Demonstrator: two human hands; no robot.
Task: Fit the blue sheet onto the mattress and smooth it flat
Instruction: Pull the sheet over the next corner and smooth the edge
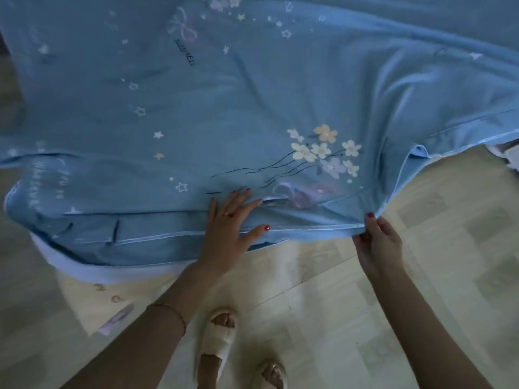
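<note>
Blue cotton fills most of the view, and the blue sheet (pixel 252 94) runs off the top, left and right edges, so its full extent cannot be seen. It lies draped over the mattress (pixel 84 269), which shows only as one pale strip under the sheet's near-left corner; the rest is covered. Printed lettering near the top and along the left hem is too blurred to read with confidence. One cluster of flowers (pixel 323 153) sits near the front edge, and small stars are scattered across the cloth.

Two hands are at work. The left hand (pixel 233 223) lies flat, fingers spread wide, pressing on the sheet at the near edge. The right hand (pixel 376 237) pinches the hem between thumb and fingertips just to the right, where the cloth hangs past the bed edge in a loose fold.

Below, two feet in pale sandals (pixel 216 343) stand on a light tiled floor (pixel 421 276). One patterned cream cloth (pixel 92 304) lies on the floor at lower left, partly under the mattress edge. A white object at the far right edge is cut off and unclear.
</note>
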